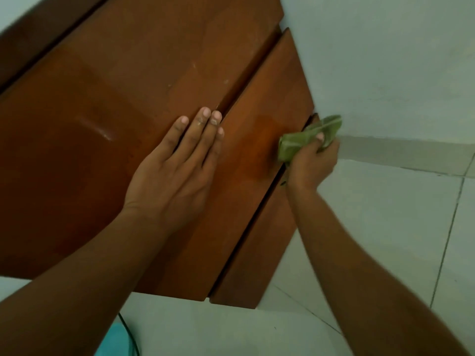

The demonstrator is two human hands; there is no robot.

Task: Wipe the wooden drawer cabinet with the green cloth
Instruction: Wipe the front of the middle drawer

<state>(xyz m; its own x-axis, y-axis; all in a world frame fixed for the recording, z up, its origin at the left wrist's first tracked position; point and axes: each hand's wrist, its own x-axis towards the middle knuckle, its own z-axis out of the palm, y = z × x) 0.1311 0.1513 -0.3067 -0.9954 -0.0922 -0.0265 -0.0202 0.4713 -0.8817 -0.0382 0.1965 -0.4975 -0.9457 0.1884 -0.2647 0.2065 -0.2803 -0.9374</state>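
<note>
Two hands are at work on the wooden drawer cabinet, which fills the left and middle of the view and stands against a pale wall on a tiled floor. The green cloth is bunched in the right hand, at the right edge of the middle drawer front, beside the dark gap to the next panel. The right fingers are curled and pinching the cloth into a wad. The left hand lies flat on the wide panel, its fingers extended and close together, pinching nothing.

Handling judgement: the cloth appears light, soft and fully pliable; it will conform to edges and can be pushed into the gaps between drawer fronts. It is best held as a compact wad with a flat face outward, loose ends tucked in so they do not snag in a gap. The cabinet appears rigid, heavy and smooth-finished; it needs no lifting, only bracing, which the flat left hand seems to supply. A darker, damp-looking patch shows on the middle drawer front just left of the cloth.

Obstructions: the wall sits just beside the cabinet's far right corner, limiting stroke room there. A thin dark cable and a turquoise object lie on the floor near the left forearm, well apart from the wiping area. Pale specks remain on the far panel.
</note>
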